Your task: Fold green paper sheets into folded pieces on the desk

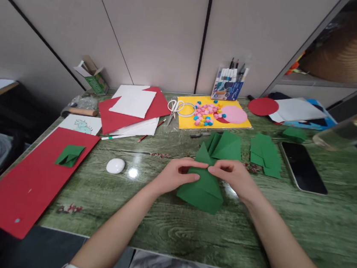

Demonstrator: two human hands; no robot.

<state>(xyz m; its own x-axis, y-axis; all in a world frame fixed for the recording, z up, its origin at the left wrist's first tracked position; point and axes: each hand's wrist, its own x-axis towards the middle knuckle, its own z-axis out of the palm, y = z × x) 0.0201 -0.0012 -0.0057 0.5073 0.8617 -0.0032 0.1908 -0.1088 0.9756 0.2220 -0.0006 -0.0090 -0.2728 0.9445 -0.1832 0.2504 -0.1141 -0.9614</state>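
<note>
A folded green paper piece point(203, 192) lies on the green wood-patterned table point(316, 227) in front of me. My left hand point(178, 175) pinches its upper part from the left, fingers closed on the paper. My right hand point(233, 174) pinches the same spot from the right, fingertips meeting the left hand's near the paper's peak. Just behind the hands rest more folded green paper triangles point(225, 146).
A stack of green folded pieces point(264, 154) and a black phone point(303, 167) lie to the right. Left are a large red sheet point(27, 190) carrying a green fold point(69, 155), a white oval object point(115, 166), red and white papers point(129, 111). Scissors point(174, 107), pom-poms point(205, 113) on yellow paper and markers point(229, 84) sit behind.
</note>
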